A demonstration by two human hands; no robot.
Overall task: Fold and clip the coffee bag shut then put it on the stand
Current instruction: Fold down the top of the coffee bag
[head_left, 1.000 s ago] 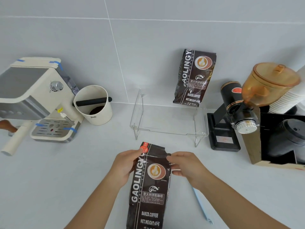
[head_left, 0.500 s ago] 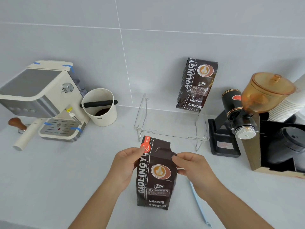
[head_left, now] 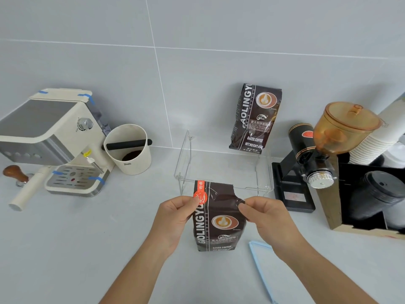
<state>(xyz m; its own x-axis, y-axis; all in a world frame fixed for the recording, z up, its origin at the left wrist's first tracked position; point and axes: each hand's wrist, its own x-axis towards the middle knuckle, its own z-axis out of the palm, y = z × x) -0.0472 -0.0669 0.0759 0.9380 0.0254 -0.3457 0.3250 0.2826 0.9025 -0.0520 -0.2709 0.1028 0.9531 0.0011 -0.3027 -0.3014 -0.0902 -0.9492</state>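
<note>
Right now the dark brown foil coffee bag with the orange latte emblem (head_left: pixel 218 218) stands upright on the pale grey counter (head_left: pixel 87 249), just in front of the clear acrylic stand (head_left: pixel 223 170). The person's left hand (head_left: pixel 175 218) pinches the bag's upper left edge at the orange seal sticker, thumb and fingers closed on the foil. The right hand (head_left: pixel 264 216) pinches the upper right edge the same way, where the foil is creased inward. The serrated top strip rises flat and unfolded above both grips, so I judge the folding step is only starting; nothing is rolled over yet.

The long pale blue plastic sealing clip (head_left: pixel 262 270) lies on the counter just beside the right forearm, untouched. A second, matching brown coffee bag (head_left: pixel 255 119) leans against the grey tiled wall at the back right of the stand, leaving the front and left of the shelf free.

Next, I would say, the top needs flattening and turning down toward the front in a tight fold or two. One hand must then keep that fold pressed while the other reaches for the clip. Springy foil may unroll if the grip loosens.
</note>
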